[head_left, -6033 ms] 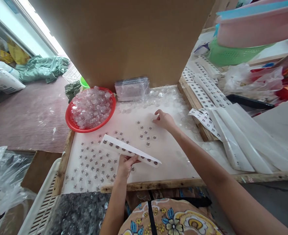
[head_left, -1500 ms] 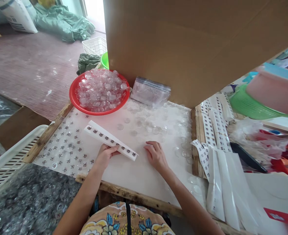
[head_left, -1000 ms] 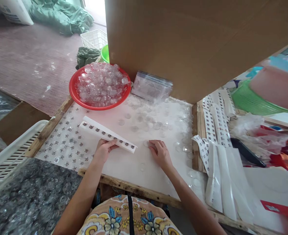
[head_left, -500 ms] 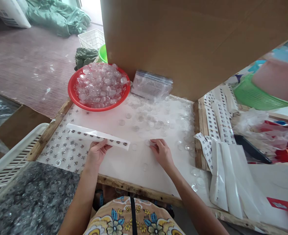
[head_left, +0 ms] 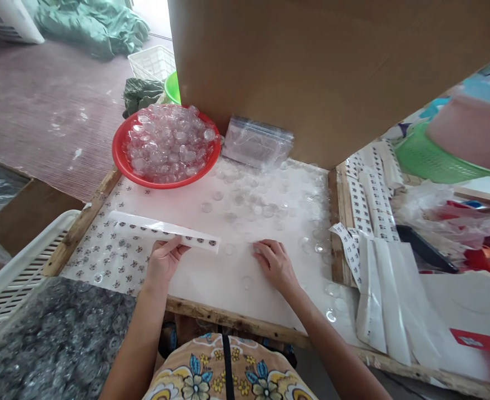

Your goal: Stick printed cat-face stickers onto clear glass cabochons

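Note:
Between its thumb and fingers my left hand (head_left: pixel 165 260) pinches a narrow white strip (head_left: pixel 145 224) printed with a row of small dark figures; the strip reaches out to both sides of the hand. My right hand (head_left: pixel 273 261) is low over the white tabletop (head_left: pixel 220 283), its fingertips pinched on what looks like a small clear disc (head_left: pixel 255 248), partly hidden by the fingers. A loose clear disc (head_left: pixel 229 249) lies between the hands, and several more (head_left: pixel 270 210) are scattered behind them. Under the strip, a sheet with dark printed figures (head_left: pixel 115 250) covers the left side.
A red basin (head_left: pixel 122 158) heaped with clear discs stands at the back left, beside a clear zip bag (head_left: pixel 257 141). A large cardboard box (head_left: pixel 311 72) rises behind. Printed strips (head_left: pixel 378 205) lie on the right; a white basket (head_left: pixel 24 266) sits left, near a dark pile of clear pieces (head_left: pixel 61 333).
My right hand has shifted very slightly, with its fingertips still together. The left hand keeps its hold on the strip. The whole view has moved a little.

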Demonstrator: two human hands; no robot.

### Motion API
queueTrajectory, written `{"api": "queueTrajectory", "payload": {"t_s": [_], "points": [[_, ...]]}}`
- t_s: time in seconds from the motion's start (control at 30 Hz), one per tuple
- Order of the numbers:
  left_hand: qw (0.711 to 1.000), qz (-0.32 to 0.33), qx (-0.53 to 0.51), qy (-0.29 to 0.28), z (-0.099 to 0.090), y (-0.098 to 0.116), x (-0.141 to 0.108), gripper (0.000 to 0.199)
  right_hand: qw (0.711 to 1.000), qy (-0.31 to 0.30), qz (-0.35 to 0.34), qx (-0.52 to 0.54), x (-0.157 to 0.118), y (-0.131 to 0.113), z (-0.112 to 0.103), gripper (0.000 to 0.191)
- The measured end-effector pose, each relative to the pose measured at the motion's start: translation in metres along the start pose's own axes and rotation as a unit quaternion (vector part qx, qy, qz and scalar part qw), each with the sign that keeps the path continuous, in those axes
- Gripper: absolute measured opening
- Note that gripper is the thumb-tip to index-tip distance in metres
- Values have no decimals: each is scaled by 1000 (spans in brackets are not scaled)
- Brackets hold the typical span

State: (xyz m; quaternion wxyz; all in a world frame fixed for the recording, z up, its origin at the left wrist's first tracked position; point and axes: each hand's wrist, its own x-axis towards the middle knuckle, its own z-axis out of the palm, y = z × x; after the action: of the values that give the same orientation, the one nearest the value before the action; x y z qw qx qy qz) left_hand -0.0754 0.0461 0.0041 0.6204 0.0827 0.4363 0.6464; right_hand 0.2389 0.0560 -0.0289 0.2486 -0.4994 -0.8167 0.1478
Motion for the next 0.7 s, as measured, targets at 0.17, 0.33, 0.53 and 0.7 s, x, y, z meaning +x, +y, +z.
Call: {"api": "queueTrajectory", "payload": {"t_s": [0.17,0.33,0.53,0.7], "points": [[1000,-4,4,-3,-2,-1,-3,29,995,8,78,56,11,3,0,24],[1000,-3,5,0,-2,-1,-2,28,984,21,168,51,20,5,-8,22],[1000,-5,13,3,2,0,-2,27,999,15,-17,25,28,-35,8,23],[1000,1,8,7,2,0,-2,27,995,-70,-65,34,37,-56,37,24]]}}
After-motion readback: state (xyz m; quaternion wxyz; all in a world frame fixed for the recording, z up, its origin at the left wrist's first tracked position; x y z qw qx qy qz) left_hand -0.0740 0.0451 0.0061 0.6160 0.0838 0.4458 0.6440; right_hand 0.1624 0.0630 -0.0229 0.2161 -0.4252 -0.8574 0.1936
